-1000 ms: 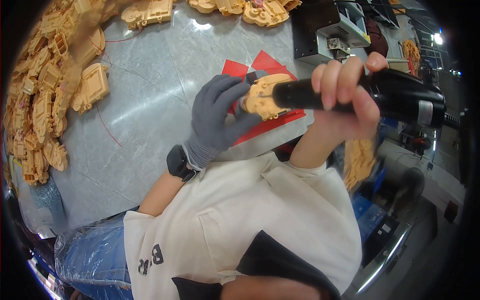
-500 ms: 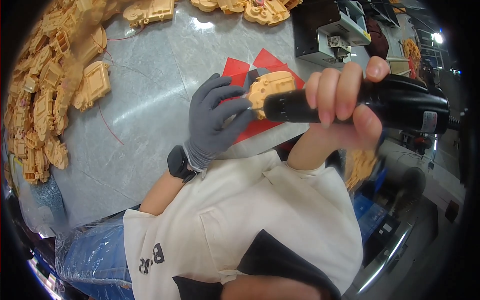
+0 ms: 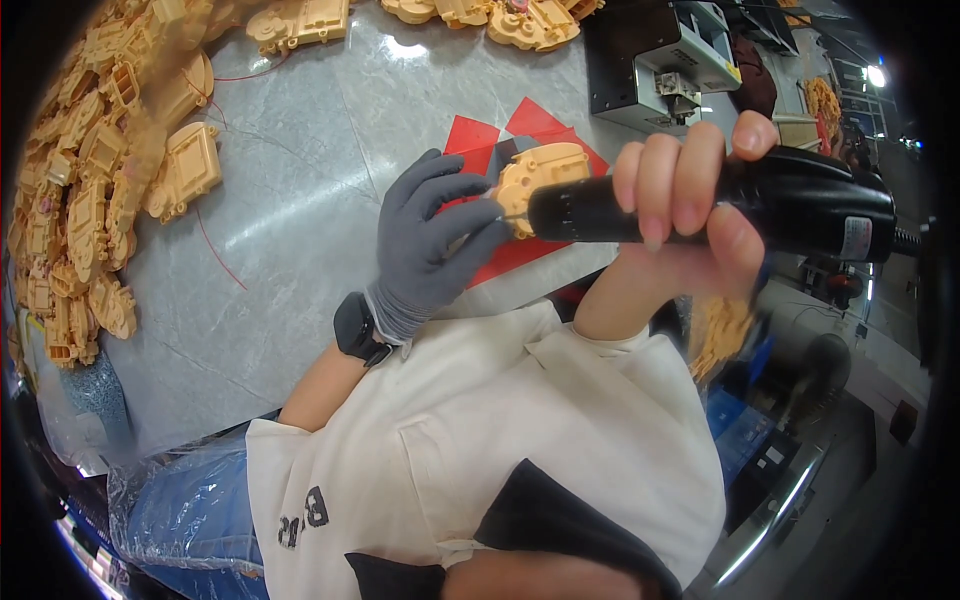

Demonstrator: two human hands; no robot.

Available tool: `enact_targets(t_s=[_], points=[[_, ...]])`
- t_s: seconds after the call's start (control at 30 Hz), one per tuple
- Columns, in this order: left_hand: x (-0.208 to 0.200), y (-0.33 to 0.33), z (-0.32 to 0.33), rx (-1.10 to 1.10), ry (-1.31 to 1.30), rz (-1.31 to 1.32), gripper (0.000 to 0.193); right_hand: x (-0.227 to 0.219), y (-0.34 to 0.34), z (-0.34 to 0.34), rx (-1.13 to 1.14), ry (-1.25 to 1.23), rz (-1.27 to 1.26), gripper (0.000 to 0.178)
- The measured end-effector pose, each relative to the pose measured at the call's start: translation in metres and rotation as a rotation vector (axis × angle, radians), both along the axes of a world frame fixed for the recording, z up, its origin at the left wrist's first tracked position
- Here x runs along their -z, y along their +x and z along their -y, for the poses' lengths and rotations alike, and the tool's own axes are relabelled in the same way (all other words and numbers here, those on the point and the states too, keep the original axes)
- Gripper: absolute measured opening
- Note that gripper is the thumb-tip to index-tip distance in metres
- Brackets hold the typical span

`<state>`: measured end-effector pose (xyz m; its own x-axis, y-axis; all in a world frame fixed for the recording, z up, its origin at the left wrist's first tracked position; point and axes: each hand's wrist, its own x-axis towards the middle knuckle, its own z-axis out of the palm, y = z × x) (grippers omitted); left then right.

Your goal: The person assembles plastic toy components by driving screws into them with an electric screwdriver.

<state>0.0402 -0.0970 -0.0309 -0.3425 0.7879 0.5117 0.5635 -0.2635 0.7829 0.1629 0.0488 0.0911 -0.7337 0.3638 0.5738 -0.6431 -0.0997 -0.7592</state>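
My right hand (image 3: 680, 195) is bare and wrapped around a black electric screwdriver (image 3: 810, 205), which lies across the view with its nose pointing left. That nose is over a yellow-orange plastic housing (image 3: 548, 172) and hides part of it. My left hand (image 3: 432, 225), in a grey knit glove, has its fingertips bent together against the housing's left edge. What else those fingertips may hold is hidden. The housing rests in a dark grey block (image 3: 508, 150) above red sheets (image 3: 470, 138) on the table. The screwdriver's tip is too small to make out.
Many similar housings (image 3: 88, 215) are heaped along the table's left side, some with thin red wires. More housings (image 3: 530, 22) lie at the far edge. A black-and-white bench machine (image 3: 655, 70) stands at the far right. The grey table (image 3: 300, 190) has a marbled top.
The screwdriver's back end has shifted very slightly. Both hands stay in place on the screwdriver and the housing.
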Motion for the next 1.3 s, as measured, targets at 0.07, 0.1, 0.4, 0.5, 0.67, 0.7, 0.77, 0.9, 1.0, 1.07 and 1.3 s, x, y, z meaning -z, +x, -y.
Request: enact_targets(t_s=[0.07, 0.1, 0.4, 0.5, 0.67, 0.7, 0.77, 0.9, 1.0, 1.07, 1.3], points=[[-0.0001, 0.0000, 0.0000, 0.002, -0.001, 0.000, 0.024, 0.0002, 0.0000, -0.0007, -0.010, 0.006, 0.011, 0.042], [-0.0005, 0.0003, 0.0000, 0.000, 0.000, 0.004, 0.025, 0.0005, -0.0001, -0.0004, -0.011, 0.006, 0.011, 0.042], [-0.0013, 0.0011, 0.0001, 0.006, -0.006, 0.010, 0.023, 0.0006, 0.0000, 0.0001, -0.009, 0.033, 0.022, 0.043], [-0.0013, 0.0012, -0.0002, 0.010, 0.004, 0.000, 0.023, -0.0010, -0.0015, 0.0015, -0.017, 0.062, 0.039, 0.043], [-0.0030, 0.0010, -0.0006, 0.016, 0.014, -0.030, 0.023, -0.0045, -0.0024, 0.0021, -0.009, 0.014, 0.055, 0.049], [-0.0032, 0.0013, -0.0006, 0.022, 0.017, -0.034, 0.023, -0.0046, -0.0023, 0.0013, -0.010, 0.013, 0.055, 0.049], [-0.0028, 0.0013, -0.0004, 0.027, 0.019, -0.037, 0.023, -0.0046, -0.0020, -0.0001, -0.039, 0.045, 0.059, 0.049], [-0.0011, 0.0009, -0.0014, 0.029, 0.034, -0.069, 0.024, -0.0032, -0.0032, -0.0007, -0.046, 0.044, 0.046, 0.049], [-0.0016, 0.0003, -0.0012, 0.027, 0.031, -0.086, 0.025, -0.0027, -0.0034, -0.0011, -0.058, 0.046, 0.045, 0.049], [-0.0021, 0.0006, -0.0014, 0.025, 0.031, -0.096, 0.026, -0.0020, -0.0031, -0.0002, -0.032, 0.026, 0.038, 0.050], [-0.0061, 0.0029, -0.0027, 0.025, -0.033, -0.049, 0.069, -0.0006, -0.0016, 0.0004, 0.038, -0.002, 0.037, 0.050]])
